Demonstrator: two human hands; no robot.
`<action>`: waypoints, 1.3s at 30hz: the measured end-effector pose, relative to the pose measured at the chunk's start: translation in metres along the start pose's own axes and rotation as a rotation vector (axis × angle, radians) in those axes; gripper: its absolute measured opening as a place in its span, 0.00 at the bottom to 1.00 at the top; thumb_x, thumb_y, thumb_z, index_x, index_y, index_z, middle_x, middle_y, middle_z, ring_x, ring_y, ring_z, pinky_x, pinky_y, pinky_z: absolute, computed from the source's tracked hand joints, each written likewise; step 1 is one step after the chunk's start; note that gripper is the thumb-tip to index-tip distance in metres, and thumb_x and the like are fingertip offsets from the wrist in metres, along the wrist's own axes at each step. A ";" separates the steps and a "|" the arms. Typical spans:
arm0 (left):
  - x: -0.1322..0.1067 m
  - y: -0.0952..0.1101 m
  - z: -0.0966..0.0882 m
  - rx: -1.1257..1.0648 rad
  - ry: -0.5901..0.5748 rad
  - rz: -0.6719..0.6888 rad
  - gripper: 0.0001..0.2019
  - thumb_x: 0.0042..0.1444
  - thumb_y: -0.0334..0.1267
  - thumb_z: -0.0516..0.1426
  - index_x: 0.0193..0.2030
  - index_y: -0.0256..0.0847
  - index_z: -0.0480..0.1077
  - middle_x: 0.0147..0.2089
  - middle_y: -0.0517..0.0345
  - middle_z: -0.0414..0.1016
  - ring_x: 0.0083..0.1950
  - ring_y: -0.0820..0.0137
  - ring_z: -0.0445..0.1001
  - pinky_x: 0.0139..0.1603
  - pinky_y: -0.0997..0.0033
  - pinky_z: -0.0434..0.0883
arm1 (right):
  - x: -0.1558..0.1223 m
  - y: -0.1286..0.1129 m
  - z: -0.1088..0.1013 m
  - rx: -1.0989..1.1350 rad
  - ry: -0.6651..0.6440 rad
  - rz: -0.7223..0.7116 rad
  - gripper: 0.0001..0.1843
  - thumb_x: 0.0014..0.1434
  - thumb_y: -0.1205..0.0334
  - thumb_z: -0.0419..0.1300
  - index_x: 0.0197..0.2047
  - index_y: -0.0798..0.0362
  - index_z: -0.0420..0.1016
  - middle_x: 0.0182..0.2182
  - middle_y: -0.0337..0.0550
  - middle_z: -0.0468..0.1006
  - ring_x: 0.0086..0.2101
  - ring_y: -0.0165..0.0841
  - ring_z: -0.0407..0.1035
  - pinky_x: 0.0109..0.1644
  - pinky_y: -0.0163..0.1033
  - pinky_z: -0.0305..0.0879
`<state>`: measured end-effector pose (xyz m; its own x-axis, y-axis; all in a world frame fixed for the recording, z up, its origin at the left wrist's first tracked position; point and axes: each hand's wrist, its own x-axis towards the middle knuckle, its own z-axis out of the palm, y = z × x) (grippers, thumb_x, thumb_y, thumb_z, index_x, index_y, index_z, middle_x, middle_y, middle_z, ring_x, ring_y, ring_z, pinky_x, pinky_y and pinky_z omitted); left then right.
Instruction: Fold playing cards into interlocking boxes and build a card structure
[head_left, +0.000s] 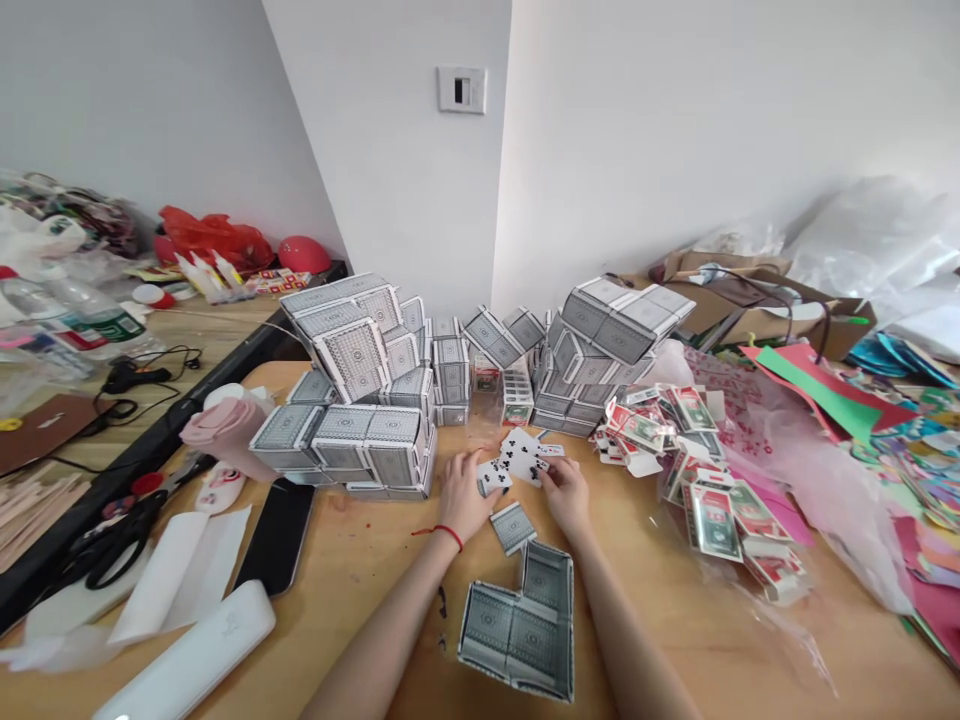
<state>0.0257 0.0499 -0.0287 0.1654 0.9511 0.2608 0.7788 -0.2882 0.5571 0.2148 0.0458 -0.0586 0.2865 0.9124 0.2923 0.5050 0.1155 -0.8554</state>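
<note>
My left hand (pixel 463 497), with a red string at its wrist, and my right hand (pixel 566 492) both pinch a small fan of face-up playing cards (pixel 516 458) showing clubs, just above the wooden table (pixel 360 560). A single face-down card (pixel 513 526) lies between my wrists. Nearer to me sits an L-shaped block made of face-down card decks (pixel 519 625). Behind the hands rise piles of similar grey-backed card blocks (pixel 360 390), with a further stack (pixel 615 330) to the right.
Empty red-and-green card boxes (pixel 712 480) lie heaped at the right on clear plastic. Coloured paper (pixel 862 410) and a brown bag fill the far right. A phone (pixel 279 535), scissors (pixel 124 530), a white case (pixel 191 655) and water bottles (pixel 90 320) sit at the left.
</note>
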 end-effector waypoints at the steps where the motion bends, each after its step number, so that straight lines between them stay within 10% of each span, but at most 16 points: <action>1: 0.000 0.001 0.000 0.022 -0.009 -0.004 0.27 0.43 0.42 0.59 0.51 0.42 0.59 0.47 0.52 0.61 0.49 0.62 0.59 0.50 0.60 0.57 | -0.001 0.000 -0.001 -0.019 0.017 0.020 0.12 0.49 0.57 0.55 0.34 0.54 0.72 0.25 0.42 0.69 0.26 0.32 0.63 0.31 0.37 0.62; 16: 0.000 0.001 0.003 0.073 -0.076 0.025 0.23 0.48 0.45 0.55 0.52 0.43 0.60 0.49 0.51 0.61 0.49 0.60 0.59 0.49 0.60 0.56 | -0.004 -0.010 -0.008 0.198 -0.197 0.257 0.20 0.48 0.49 0.53 0.38 0.55 0.71 0.12 0.33 0.62 0.13 0.28 0.56 0.17 0.34 0.54; 26: 0.032 0.008 -0.022 -0.106 -0.228 -0.095 0.11 0.51 0.44 0.52 0.27 0.42 0.73 0.25 0.57 0.74 0.29 0.69 0.68 0.37 0.70 0.60 | -0.007 -0.019 -0.002 0.404 -0.214 0.265 0.18 0.49 0.50 0.56 0.37 0.55 0.69 0.12 0.30 0.59 0.14 0.26 0.54 0.17 0.32 0.53; 39: 0.027 0.020 0.011 -0.373 0.001 -0.333 0.13 0.50 0.45 0.51 0.25 0.36 0.67 0.22 0.56 0.70 0.25 0.73 0.66 0.26 0.76 0.56 | -0.005 -0.030 0.008 0.514 -0.335 0.307 0.15 0.48 0.50 0.58 0.31 0.54 0.67 0.12 0.30 0.60 0.13 0.24 0.52 0.16 0.30 0.48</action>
<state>0.0523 0.0714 -0.0190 -0.0559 0.9982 0.0219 0.5195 0.0104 0.8544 0.1918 0.0410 -0.0378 0.0453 0.9963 -0.0730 -0.0332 -0.0715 -0.9969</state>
